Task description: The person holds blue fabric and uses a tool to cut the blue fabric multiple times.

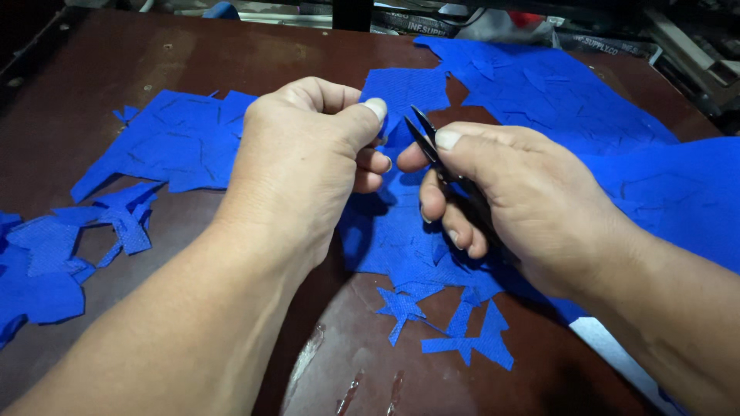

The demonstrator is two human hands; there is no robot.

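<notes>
My left hand (304,166) pinches the edge of a blue fabric piece (405,92) between thumb and fingers, holding it up over the dark brown table (100,69). My right hand (501,200) grips small black thread snips (426,139), blades slightly apart and pointing up toward the cloth just right of my left thumb. The fabric hangs down between both hands and its lower part lies on the table beneath them.
Blue fabric offcuts (455,323) lie near the front edge. More blue pieces (181,139) sit at the left, with scraps (46,262) at the far left. A large blue sheet (601,131) covers the right side. Clutter lines the back edge.
</notes>
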